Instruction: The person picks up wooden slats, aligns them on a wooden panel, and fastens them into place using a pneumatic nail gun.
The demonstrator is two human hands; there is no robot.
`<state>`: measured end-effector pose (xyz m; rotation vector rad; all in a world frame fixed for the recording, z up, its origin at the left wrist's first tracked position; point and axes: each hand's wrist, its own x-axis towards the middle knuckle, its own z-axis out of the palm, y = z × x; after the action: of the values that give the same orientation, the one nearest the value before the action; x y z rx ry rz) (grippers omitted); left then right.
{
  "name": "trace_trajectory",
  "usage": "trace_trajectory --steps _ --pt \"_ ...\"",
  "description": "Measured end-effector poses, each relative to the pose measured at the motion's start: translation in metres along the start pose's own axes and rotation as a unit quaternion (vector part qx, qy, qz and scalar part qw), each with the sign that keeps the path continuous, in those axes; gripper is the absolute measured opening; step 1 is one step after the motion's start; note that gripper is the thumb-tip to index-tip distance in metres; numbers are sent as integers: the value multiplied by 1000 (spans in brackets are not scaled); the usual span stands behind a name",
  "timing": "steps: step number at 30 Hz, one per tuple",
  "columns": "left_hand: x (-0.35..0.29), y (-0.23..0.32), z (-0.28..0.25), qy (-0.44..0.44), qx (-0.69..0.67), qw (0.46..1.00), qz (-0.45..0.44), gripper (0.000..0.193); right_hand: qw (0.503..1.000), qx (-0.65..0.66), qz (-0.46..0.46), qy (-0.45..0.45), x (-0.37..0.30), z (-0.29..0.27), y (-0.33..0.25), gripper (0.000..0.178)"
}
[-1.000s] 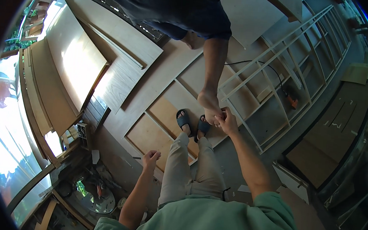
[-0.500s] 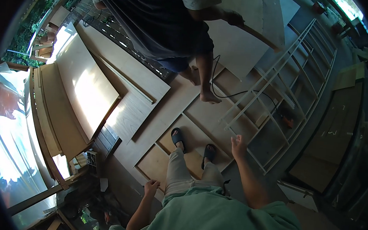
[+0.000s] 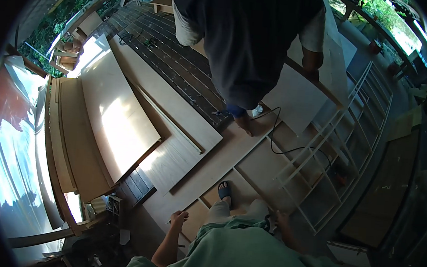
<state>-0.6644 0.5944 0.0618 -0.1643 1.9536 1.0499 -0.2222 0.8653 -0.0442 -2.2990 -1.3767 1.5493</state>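
Note:
My left hand [image 3: 179, 217] hangs at my left side above the floor panels, its fingers curled closed. Whatever may be in it is too small to make out. Close to my right hip is my right hand [image 3: 282, 220], dim and smeared, so its fingers do not show clearly. Under me lies a wooden frame panel [image 3: 259, 162] with thin battens across it. A pale lattice frame [image 3: 317, 156] rests to the right of it, apart from my right hand.
A co-worker [image 3: 246, 40] in a dark top stands ahead, one hand by a long wooden strip [image 3: 322, 87]. Large plywood sheets [image 3: 119, 121] lie at left. A black cable [image 3: 292, 152] runs across the panels to a red-tipped tool [image 3: 339, 179]. Dark slatted decking [image 3: 178, 70] lies beyond.
The co-worker has turned and now stands more upright with the strip. My right hand has dropped back from over the lattice to my hip. My view has shifted, and only one slipper shows.

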Motion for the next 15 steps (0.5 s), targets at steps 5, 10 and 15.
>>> trace_trajectory --steps 5,10,15 --pt "39 19 -28 6 17 1000 15 18 992 105 56 -50 -30 17 -92 41" --pt "69 23 -58 20 141 989 44 20 983 146 67 -90 -23 31 -132 46" --pt "84 66 -67 -4 171 985 21 21 969 131 181 -105 25 60 -118 30"
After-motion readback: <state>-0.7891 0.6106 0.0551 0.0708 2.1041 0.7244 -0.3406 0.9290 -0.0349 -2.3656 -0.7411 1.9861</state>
